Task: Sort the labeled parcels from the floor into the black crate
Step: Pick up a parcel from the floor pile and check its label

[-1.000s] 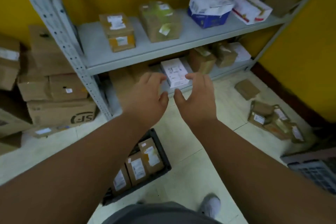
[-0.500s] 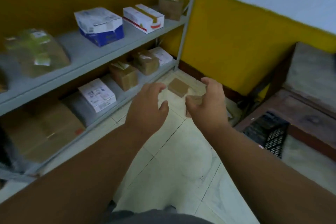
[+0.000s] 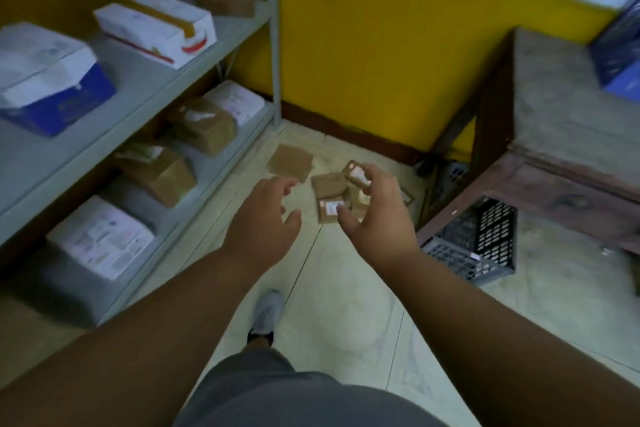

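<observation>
Several small brown parcels with white labels lie in a heap on the pale floor near the yellow wall. A flat brown parcel lies apart, just left of the heap. My left hand is stretched out in front of me with fingers spread, holding nothing, short of the heap. My right hand is open too, its fingers curved in front of the heap and hiding part of it. The black crate with sorted parcels is out of view.
A grey metal shelf rack with boxes runs along the left. A wooden table stands at the right, a black and grey lattice crate tipped under its edge. My grey shoe is on the tiles.
The view has swung right and down, from the shelves and black crate to the corner. The parcel heap is now in sight and both open hands are nearer to it.
</observation>
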`<move>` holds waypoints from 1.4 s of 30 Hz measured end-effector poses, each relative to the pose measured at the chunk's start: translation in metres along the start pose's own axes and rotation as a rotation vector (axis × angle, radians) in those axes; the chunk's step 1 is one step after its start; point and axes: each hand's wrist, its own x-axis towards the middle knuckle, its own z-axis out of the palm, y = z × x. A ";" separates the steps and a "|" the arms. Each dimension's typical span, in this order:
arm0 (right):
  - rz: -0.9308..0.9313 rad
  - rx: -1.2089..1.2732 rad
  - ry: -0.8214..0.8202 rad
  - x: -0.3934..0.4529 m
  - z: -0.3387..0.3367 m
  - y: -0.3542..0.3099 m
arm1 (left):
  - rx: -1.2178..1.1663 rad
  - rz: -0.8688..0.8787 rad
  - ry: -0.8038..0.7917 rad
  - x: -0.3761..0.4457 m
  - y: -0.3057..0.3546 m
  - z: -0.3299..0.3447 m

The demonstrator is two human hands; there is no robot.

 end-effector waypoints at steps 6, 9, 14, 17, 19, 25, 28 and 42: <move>0.112 -0.041 0.164 0.129 -0.012 -0.012 | -0.035 0.064 -0.134 0.157 -0.017 -0.018; 0.146 0.007 0.192 0.166 0.002 -0.025 | -0.066 0.117 -0.200 0.218 -0.016 -0.022; 0.188 -0.044 0.174 0.207 0.005 -0.004 | -0.113 0.117 -0.265 0.278 -0.009 0.007; 0.268 -0.083 0.163 0.232 -0.009 0.031 | -0.137 0.100 -0.346 0.304 -0.005 0.035; 0.303 -0.104 0.164 0.251 -0.016 0.059 | -0.142 0.069 -0.374 0.324 -0.001 0.051; 0.360 -0.056 0.075 0.342 -0.007 0.134 | -0.148 -0.068 -0.403 0.399 0.014 0.098; 0.309 -0.037 0.011 0.412 -0.005 0.172 | -0.337 -0.324 -0.393 0.440 0.031 0.135; 0.373 0.068 -0.201 0.572 0.082 0.355 | -0.786 -1.014 -0.337 0.571 0.001 0.355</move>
